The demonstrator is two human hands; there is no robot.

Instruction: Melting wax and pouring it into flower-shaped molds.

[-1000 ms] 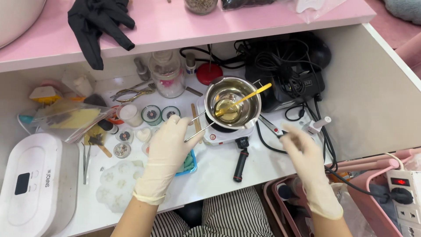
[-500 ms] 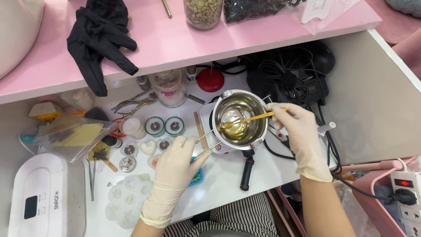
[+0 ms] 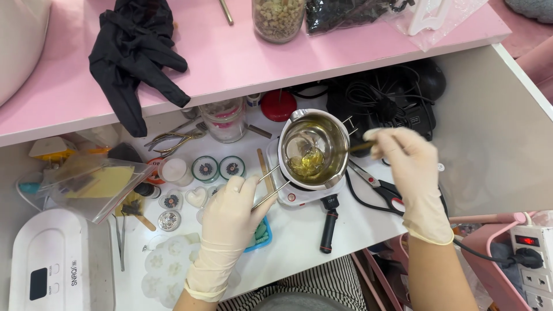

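My gloved left hand was closed around the twin wire handle of the small shiny steel melting pot, which sat on the little white electric hot plate. My gloved right hand pinched a thin yellow stirring stick, its tip down in the amber liquid. I judged the pot light but hot, slippery and easily tipped, so the cool handle end seemed the safest hold.
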